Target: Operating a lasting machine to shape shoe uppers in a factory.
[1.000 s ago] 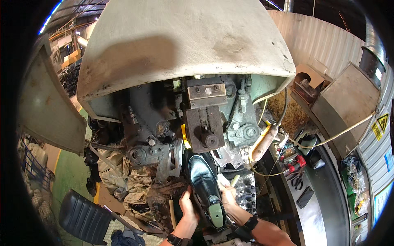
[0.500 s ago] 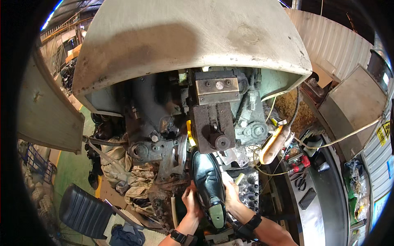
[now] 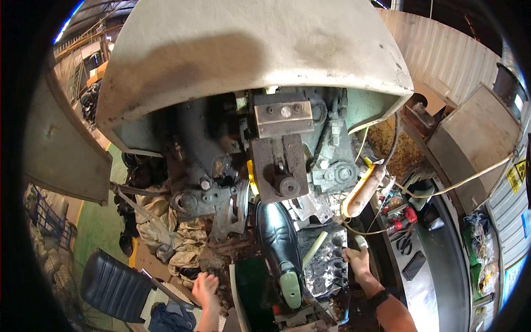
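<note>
A yellow warning sign (image 3: 515, 178) marks the corrugated wall (image 3: 504, 222) — lettering apparently too blurred.

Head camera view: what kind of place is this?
Probably a shoe factory or workshop. A black shoe with a green block in its opening sits with its toe at a big, grimy metal machine. Behind are a green floor with a yellow line and a metal roof frame.
</note>
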A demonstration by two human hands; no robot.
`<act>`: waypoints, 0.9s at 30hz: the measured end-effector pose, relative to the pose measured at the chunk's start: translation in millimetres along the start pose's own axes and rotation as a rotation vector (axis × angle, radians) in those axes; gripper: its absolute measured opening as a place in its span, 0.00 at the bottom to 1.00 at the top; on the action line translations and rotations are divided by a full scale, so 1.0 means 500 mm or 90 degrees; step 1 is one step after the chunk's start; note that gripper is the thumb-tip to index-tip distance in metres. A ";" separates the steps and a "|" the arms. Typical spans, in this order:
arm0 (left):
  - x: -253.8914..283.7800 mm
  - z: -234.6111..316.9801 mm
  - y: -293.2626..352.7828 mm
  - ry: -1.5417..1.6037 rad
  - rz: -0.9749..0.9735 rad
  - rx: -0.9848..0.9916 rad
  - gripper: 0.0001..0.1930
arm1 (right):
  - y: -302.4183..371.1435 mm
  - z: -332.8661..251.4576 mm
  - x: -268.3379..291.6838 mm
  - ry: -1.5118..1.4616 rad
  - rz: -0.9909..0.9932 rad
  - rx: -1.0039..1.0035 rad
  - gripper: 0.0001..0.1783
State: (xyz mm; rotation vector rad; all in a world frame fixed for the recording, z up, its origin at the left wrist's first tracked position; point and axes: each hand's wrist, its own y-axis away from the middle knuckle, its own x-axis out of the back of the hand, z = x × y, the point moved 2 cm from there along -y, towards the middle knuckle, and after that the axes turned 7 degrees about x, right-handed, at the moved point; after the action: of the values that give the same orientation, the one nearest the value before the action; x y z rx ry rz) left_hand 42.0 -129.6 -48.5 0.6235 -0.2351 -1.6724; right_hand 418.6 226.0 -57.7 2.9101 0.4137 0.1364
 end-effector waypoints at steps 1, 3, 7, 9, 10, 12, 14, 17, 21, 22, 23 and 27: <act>0.022 -0.033 -0.019 -0.035 0.033 0.027 0.20 | -0.038 0.130 0.115 -0.024 0.067 -0.012 0.35; 0.178 -0.064 -0.044 -0.076 0.100 0.048 0.19 | -0.023 0.146 0.049 -0.013 0.113 -0.085 0.43; 0.229 -0.111 -0.023 -0.109 0.136 0.104 0.18 | -0.018 0.181 -0.013 -0.159 0.114 -0.122 0.52; 0.245 -0.125 -0.020 -0.140 0.129 0.127 0.17 | -0.008 0.180 -0.023 -0.164 0.140 -0.103 0.49; 0.250 -0.134 -0.020 -0.169 0.115 0.152 0.16 | -0.005 0.174 -0.006 -0.154 0.159 -0.119 0.47; 0.264 -0.157 -0.022 -0.215 0.109 0.153 0.15 | -0.002 0.178 0.056 -0.198 0.207 -0.089 0.49; 0.275 -0.192 -0.023 -0.413 0.068 0.205 0.15 | 0.009 0.206 0.140 -0.170 0.229 -0.135 0.50; 0.305 -0.267 -0.016 -0.421 0.027 0.198 0.18 | 0.074 0.205 0.126 -0.086 0.188 -0.225 0.52; 0.238 -0.287 0.036 -0.383 -0.005 0.282 0.21 | 0.155 0.241 0.165 -0.115 0.189 -0.268 0.47; 0.258 -0.291 0.024 -0.380 -0.003 0.281 0.21 | 0.171 0.258 0.178 -0.114 0.186 -0.267 0.47; 0.284 -0.284 0.004 -0.353 -0.017 0.312 0.20 | 0.180 0.278 0.183 -0.155 0.178 -0.280 0.45; 0.298 -0.262 -0.019 -0.487 0.080 0.103 0.21 | 0.250 0.353 0.270 -0.224 0.184 -0.290 0.25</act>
State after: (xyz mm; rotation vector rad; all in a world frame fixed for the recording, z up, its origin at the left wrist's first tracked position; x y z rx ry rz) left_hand 90.6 -245.8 -202.1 0.0515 -0.9425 -1.7138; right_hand 601.8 114.4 -195.6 2.4539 -0.0909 -0.2115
